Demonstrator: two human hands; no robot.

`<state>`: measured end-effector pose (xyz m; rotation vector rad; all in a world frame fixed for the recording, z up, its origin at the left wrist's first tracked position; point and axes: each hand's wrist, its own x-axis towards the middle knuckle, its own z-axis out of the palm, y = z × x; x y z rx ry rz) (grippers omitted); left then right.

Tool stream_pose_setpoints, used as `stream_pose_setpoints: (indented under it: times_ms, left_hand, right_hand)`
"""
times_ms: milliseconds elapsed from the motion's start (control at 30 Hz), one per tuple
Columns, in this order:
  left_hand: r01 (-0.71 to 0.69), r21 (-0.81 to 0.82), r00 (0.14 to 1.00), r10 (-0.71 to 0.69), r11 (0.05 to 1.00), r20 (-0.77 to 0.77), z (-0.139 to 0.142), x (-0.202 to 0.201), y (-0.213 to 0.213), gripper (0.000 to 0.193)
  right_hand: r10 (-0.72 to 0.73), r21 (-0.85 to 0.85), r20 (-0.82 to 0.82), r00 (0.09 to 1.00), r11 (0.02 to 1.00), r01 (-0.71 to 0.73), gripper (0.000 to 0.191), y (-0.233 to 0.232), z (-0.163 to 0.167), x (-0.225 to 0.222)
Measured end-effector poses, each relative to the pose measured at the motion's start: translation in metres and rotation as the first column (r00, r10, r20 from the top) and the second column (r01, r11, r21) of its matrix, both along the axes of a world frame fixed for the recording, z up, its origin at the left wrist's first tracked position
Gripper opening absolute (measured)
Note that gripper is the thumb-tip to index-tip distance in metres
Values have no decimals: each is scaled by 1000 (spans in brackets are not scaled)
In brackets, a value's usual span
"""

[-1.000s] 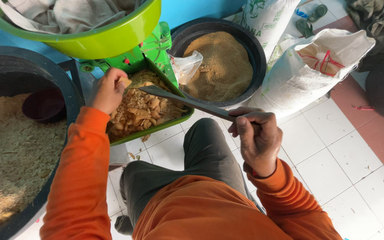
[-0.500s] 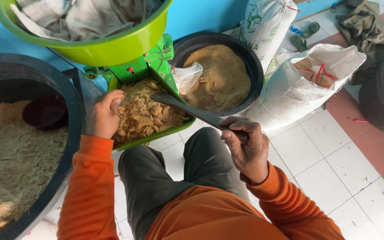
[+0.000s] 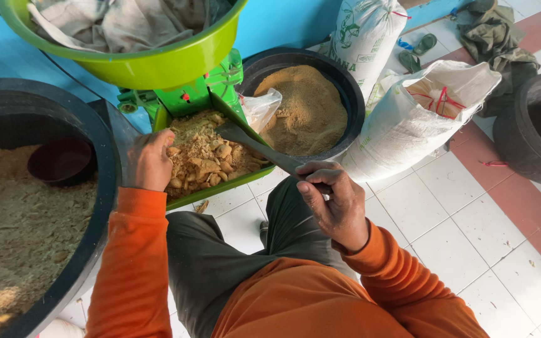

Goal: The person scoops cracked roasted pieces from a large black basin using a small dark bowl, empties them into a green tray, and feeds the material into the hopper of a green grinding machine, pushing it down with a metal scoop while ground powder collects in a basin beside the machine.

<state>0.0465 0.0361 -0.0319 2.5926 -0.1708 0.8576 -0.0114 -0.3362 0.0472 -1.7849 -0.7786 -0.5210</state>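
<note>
My right hand (image 3: 332, 201) grips the handle of a long dark flat scraper (image 3: 255, 146) whose blade rests in the green feed tray (image 3: 233, 183) of a green grinding machine (image 3: 186, 97). The tray holds tan, lumpy chunks (image 3: 205, 158). My left hand (image 3: 149, 161) sits at the tray's left edge, fingers curled into the chunks. I cannot tell whether it holds any. Both sleeves are orange.
A lime-green basin (image 3: 158, 59) with grey cloth sits on the machine. A large black tub (image 3: 95, 156) of pale coarse meal with a dark bowl (image 3: 61, 161) is at left. A black tub (image 3: 339, 84) of brown powder, white sacks (image 3: 408, 125) and another black tub (image 3: 533, 131) stand right.
The scraper blade has pulled in over the chunks toward the tray's right side. My left hand stays at the tray's left edge. The view shifted slightly.
</note>
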Motion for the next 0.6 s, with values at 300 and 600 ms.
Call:
stream_pose_setpoints:
  times_ms: [300, 600]
  left_hand:
    - [53, 65, 997, -56, 996, 47, 14, -4, -11, 50]
    - [105, -29, 993, -106, 994, -52, 25, -3, -19, 64]
  right_hand:
    - [-10, 6, 26, 1000, 1000, 10, 21, -9, -2, 1]
    - [-8, 24, 7, 1000, 1000, 8, 21, -13, -3, 7]
